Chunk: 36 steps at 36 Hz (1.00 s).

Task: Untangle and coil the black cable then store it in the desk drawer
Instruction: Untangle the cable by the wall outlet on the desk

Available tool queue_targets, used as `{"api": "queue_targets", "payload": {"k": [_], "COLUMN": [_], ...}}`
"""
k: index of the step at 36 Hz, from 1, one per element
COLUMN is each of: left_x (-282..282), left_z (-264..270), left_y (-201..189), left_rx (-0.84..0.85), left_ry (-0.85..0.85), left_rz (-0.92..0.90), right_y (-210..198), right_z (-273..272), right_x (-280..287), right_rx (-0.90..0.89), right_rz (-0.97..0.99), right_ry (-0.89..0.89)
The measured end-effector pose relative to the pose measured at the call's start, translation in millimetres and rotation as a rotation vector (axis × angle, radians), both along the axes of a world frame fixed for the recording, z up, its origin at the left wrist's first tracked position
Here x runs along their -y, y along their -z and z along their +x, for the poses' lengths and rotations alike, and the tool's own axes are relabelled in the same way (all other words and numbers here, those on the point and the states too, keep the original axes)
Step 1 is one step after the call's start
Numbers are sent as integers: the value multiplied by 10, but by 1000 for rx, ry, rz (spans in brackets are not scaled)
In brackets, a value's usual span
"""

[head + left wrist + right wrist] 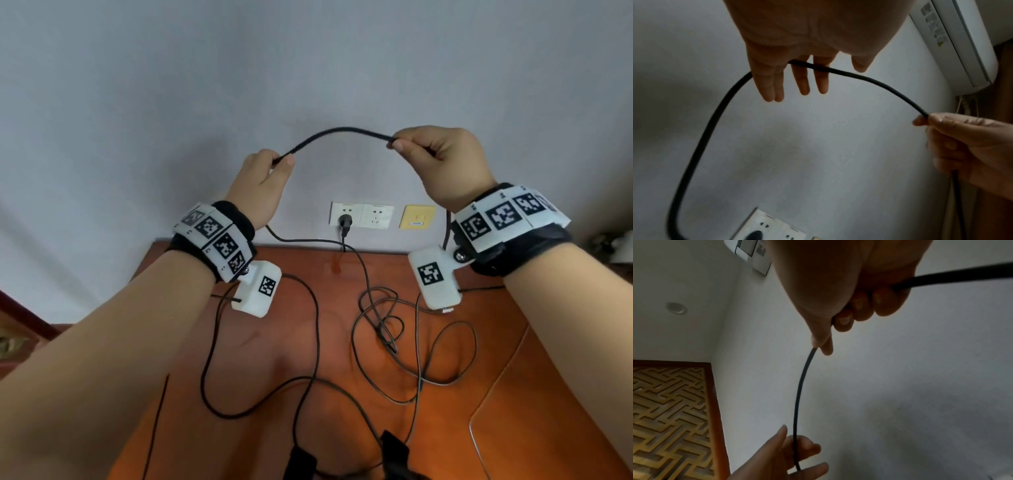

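Observation:
Both hands are raised in front of the wall, and the black cable [342,129] arches between them. My left hand [282,161] holds one side; in the left wrist view the cable [879,84] threads between its nearly straight fingers [803,84]. My right hand [394,142] pinches the other side with thumb and forefinger, the other fingers curled round the cable [799,394]. From both hands the cable drops to the red-brown desk [267,359]. No drawer is in view.
Thin cables lie tangled in loops [387,329] on the desk. On the wall behind are white sockets [373,215] with a black plug [346,222] and a yellow plate [417,216]. An air conditioner [953,40] hangs high up. Black straps [394,452] lie at the desk's front.

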<state>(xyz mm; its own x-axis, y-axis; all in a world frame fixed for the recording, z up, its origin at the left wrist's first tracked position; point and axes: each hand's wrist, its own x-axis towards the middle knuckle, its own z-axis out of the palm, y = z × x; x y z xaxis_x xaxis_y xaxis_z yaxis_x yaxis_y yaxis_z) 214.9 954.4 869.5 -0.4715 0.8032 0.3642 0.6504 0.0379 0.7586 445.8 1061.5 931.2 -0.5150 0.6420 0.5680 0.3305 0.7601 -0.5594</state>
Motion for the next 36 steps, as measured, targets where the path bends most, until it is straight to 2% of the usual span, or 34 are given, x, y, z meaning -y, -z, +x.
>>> {"api": "queue_targets", "payload": {"k": [4,6,8,11,13,15,18,20,23,26,29,32,36], "left_x": [-61,-91,-117,-138,-120,-93,-45,-32,-29,-22,-23,-16,66], "left_z": [26,27,29,11,39,84,157,213,301,335,279,124,-178], "left_y": [-97,-199,-286,-320,-328,-346,-368,-373,-379,-366,-336,-305,-304], "left_rx": [433,538,551,279,128,-28,-200,-251,-298,-316,-342,-380,-338], "left_ry": [-16,-15,31,122,269,414,614,697,747,717,539,280,166], "left_rz": [98,128,135,69,32,7,-28,-52,-39,58,143,76,-4], "right_y": [19,55,85,111,138,166,181,190,182,228,234,229,228], "right_z": [-4,19,29,21,6,-27,-69,-92,-165,-237,-231,-137,91], "right_x": [76,141,203,287,309,286,217,195,245,271,254,157,-17], "right_rx": [9,116,274,687,777,652,428,380,408,401,344,356,348], "right_rz": [-137,-243,-313,-275,-285,-228,-42,42,92,71,32,92,-62], "right_ry": [-41,-89,-139,-227,-233,-125,-11,-32,-156,-207,-155,-69,53]}}
